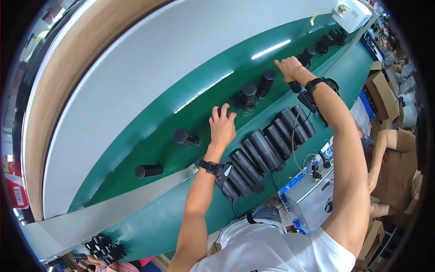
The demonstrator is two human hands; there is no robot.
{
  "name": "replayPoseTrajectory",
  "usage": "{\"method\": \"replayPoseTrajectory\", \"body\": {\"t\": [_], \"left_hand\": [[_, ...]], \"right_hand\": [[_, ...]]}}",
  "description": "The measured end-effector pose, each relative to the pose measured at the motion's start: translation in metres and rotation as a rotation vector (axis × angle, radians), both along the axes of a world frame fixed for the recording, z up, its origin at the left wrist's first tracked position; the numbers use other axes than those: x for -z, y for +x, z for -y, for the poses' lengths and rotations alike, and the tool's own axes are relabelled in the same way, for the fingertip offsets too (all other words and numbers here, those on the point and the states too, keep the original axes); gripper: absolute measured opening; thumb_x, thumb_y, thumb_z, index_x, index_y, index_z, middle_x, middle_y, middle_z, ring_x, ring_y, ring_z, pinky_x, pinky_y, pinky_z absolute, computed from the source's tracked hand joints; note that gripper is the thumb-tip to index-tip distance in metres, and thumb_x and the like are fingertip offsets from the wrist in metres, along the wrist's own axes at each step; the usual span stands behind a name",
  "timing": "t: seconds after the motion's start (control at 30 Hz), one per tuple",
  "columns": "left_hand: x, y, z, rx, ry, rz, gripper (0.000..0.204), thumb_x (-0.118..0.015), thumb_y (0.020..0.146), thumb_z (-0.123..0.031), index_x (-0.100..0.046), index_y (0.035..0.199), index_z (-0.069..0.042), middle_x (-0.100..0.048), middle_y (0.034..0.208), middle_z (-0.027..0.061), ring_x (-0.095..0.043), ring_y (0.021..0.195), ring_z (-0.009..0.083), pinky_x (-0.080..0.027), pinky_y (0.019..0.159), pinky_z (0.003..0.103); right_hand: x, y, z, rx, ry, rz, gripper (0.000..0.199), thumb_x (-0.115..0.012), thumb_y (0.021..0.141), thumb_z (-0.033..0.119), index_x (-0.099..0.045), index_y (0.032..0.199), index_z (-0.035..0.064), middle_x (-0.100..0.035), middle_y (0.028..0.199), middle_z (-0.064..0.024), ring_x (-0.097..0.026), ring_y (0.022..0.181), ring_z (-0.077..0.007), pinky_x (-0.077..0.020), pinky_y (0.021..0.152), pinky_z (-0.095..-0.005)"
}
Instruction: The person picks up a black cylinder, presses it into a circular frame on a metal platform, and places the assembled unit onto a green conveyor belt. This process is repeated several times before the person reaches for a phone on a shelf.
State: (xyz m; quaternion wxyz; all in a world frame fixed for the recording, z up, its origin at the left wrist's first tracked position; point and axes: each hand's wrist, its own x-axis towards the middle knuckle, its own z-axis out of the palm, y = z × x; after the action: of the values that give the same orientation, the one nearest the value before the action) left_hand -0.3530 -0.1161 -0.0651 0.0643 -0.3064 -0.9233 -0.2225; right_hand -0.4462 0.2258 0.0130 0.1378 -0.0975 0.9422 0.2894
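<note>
My left hand (pixel 222 130) is closed over the top of a black cylinder (pixel 223 112) on the long green surface (pixel 158 136); the fingers hide most of it. Farther right, my right hand (pixel 290 68) is curled around another black cylinder (pixel 295 86), whose end shows below the fist, while one finger sticks out to the left. Between my hands stand a black cylinder on a wider base (pixel 248 95) and a plain black cylinder (pixel 266 83). To the left of my left hand are two more, a nearer black cylinder (pixel 185 137) and an outer black cylinder (pixel 148 171).
A row of black tubes (pixel 263 149) lies side by side on the near green bench, with thin cables across it. More black cylinders (pixel 324 44) stand far right by a white box (pixel 352 17). Cardboard boxes (pixel 385 95) and a co-worker (pixel 392 167) are at right.
</note>
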Motion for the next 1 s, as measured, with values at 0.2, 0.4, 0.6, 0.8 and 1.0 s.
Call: {"method": "replayPoseTrajectory", "body": {"t": [0.2,0.4,0.6,0.8,1.0], "left_hand": [[0.007,0.007,-0.012,0.01,0.06,-0.043,0.026,-0.062,0.073,-0.001,-0.068,0.097,-0.01,-0.045,0.131,0.0109,-0.038,0.122,0.0402,-0.04,0.09,0.052],[-0.006,0.025,0.016,-0.094,0.297,0.016,0.045,-0.07,0.07,0.001,-0.059,0.113,-0.01,-0.049,0.122,0.0131,-0.045,0.112,0.0381,-0.041,0.095,0.045],[-0.116,0.09,0.082,-0.189,0.544,-0.081,0.051,-0.07,0.077,-0.008,-0.053,0.124,-0.003,-0.053,0.124,0.0168,-0.049,0.112,0.0371,-0.042,0.095,0.044],[-0.078,0.181,0.166,-0.227,0.675,0.315,0.041,-0.068,0.083,-0.014,-0.059,0.12,0.0,-0.057,0.122,0.018,-0.059,0.106,0.0324,-0.046,0.093,0.037],[0.0,0.215,0.174,-0.264,0.639,0.537,0.038,-0.066,0.083,-0.011,-0.062,0.12,-0.003,-0.058,0.122,0.0155,-0.058,0.11,0.0288,-0.044,0.096,0.034]], "right_hand": [[-0.018,0.014,0.06,-0.018,0.077,0.156,0.109,-0.079,0.067,0.052,-0.021,0.151,0.0147,-0.07,0.094,-0.0071,-0.068,0.086,-0.0233,-0.0523,0.074,-0.0338],[-0.002,0.021,0.09,-0.013,-0.137,0.107,0.065,-0.073,0.078,0.04,-0.047,0.135,0.0216,-0.069,0.099,-0.0107,-0.067,0.092,-0.0289,-0.0525,0.08,-0.0396],[-0.091,0.036,0.014,-0.095,-0.293,-0.296,0.063,-0.069,0.081,0.028,-0.043,0.137,0.0181,-0.062,0.116,-0.0136,-0.06,0.103,-0.0344,-0.0503,0.085,-0.0428],[-0.159,0.113,0.113,-0.419,-0.881,0.455,0.068,-0.073,0.075,0.041,-0.05,0.13,0.008,-0.06,0.124,-0.0114,-0.058,0.111,-0.035,-0.0445,0.096,-0.0393],[-0.024,0.17,0.212,-0.414,-0.752,0.825,0.067,-0.078,0.069,0.043,-0.054,0.126,0.0191,-0.066,0.106,-0.0118,-0.06,0.097,-0.0375,-0.0461,0.083,-0.0473]]}}
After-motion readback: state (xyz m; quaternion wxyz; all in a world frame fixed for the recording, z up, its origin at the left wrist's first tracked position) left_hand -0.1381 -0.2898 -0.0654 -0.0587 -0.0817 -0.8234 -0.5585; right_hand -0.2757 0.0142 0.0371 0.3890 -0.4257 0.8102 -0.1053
